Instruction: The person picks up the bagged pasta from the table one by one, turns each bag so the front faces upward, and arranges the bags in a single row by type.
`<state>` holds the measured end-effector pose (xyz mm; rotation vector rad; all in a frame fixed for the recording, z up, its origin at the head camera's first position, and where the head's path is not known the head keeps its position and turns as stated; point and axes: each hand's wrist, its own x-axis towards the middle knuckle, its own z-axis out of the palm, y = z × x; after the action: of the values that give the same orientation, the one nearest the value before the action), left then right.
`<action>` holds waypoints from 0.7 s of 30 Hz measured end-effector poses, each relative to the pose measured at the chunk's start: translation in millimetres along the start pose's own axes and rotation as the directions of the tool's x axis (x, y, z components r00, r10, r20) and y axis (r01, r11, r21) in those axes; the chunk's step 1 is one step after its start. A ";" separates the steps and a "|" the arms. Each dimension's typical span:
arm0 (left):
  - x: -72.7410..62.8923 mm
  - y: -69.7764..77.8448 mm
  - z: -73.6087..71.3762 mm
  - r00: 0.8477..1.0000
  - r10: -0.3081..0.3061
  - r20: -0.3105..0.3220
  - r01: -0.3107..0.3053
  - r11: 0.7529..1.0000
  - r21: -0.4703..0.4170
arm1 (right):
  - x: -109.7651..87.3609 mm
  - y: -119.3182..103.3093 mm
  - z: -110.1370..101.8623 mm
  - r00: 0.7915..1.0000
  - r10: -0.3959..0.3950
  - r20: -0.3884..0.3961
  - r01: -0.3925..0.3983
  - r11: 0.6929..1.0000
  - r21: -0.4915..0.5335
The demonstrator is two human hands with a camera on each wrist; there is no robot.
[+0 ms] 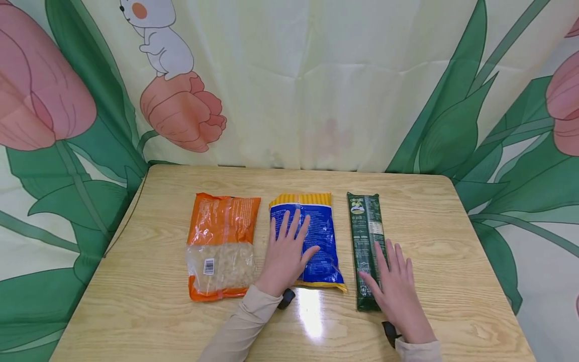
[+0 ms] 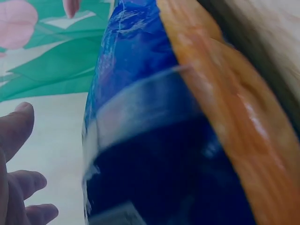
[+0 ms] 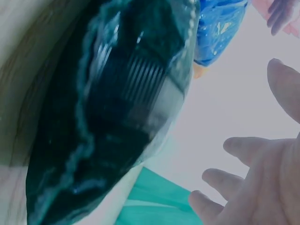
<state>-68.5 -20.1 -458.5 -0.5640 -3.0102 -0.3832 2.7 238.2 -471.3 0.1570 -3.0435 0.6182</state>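
Note:
A blue packet with yellow ends (image 1: pixel 322 236) lies in the middle of the table, printed with small white text. My left hand (image 1: pixel 286 259) is over its left part, fingers spread; in the left wrist view the fingers (image 2: pixel 35 183) show beside the blue packet (image 2: pixel 140 93), with a gap between. To the right is a long, narrow dark green packet (image 1: pixel 362 231). Over its lower right edge is my right hand (image 1: pixel 398 289), fingers extended and thumb out to the left. The right wrist view shows those fingers (image 3: pixel 234 150) apart from the green packet (image 3: pixel 117 108).
An orange bag with a clear window (image 1: pixel 226 221) and a barcode label lies left of the blue packet, pale contents showing. The wooden table (image 1: pixel 425 216) ends at the back against a curtain (image 1: pixel 344 100) with flower prints. Dark wrist cameras (image 1: pixel 286 299) sit at both wrists.

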 end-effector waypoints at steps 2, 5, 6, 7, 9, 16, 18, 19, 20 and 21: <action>4.0 3.8 -0.6 1.000 0.003 0.014 -0.003 1.000 -0.006 | 0.1 1.6 -1.5 1.000 0.005 -0.004 -0.005 1.000 -0.005; 10.0 9.7 -1.2 1.000 0.008 0.029 -0.007 0.999 -0.034 | 0.3 3.7 -4.0 1.000 0.013 -0.007 -0.013 1.000 -0.007; 12.0 11.8 -1.5 0.999 0.012 0.033 -0.010 0.999 -0.042 | 0.3 4.5 -4.8 1.000 0.016 -0.005 -0.016 1.000 -0.001; 14.1 13.9 -1.9 0.999 0.016 0.037 -0.014 0.999 -0.051 | 0.2 5.3 -5.3 1.000 0.018 -0.005 -0.018 1.000 0.005; 18.4 18.4 -2.6 0.999 0.025 0.039 -0.023 0.998 -0.064 | -0.1 6.8 -5.9 1.000 0.021 -0.002 -0.021 1.000 0.022; 33.6 29.5 -2.4 0.998 0.057 0.024 -0.054 0.992 -0.111 | -0.6 9.7 -6.3 0.999 0.033 0.001 -0.033 0.997 0.069; 38.8 31.9 -1.8 0.998 0.062 0.025 -0.059 0.991 -0.118 | -0.7 10.1 -6.9 0.999 0.032 -0.008 -0.031 0.997 0.074; 41.7 33.2 -1.5 0.998 0.064 0.023 -0.061 0.991 -0.119 | -0.6 10.4 -7.1 0.999 0.031 -0.014 -0.030 0.997 0.075; 44.4 34.6 -1.2 0.998 0.067 0.017 -0.065 0.990 -0.123 | -0.5 10.6 -7.1 0.999 0.029 -0.021 -0.027 0.997 0.075; 47.2 36.0 -0.9 0.997 0.070 0.011 -0.068 0.990 -0.124 | -0.4 10.8 -7.1 0.999 0.028 -0.024 -0.026 0.997 0.078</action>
<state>-99.4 28.7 -444.5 -0.6810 -2.9869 -0.5670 2.0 250.9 -469.0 0.1088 -3.0036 0.7358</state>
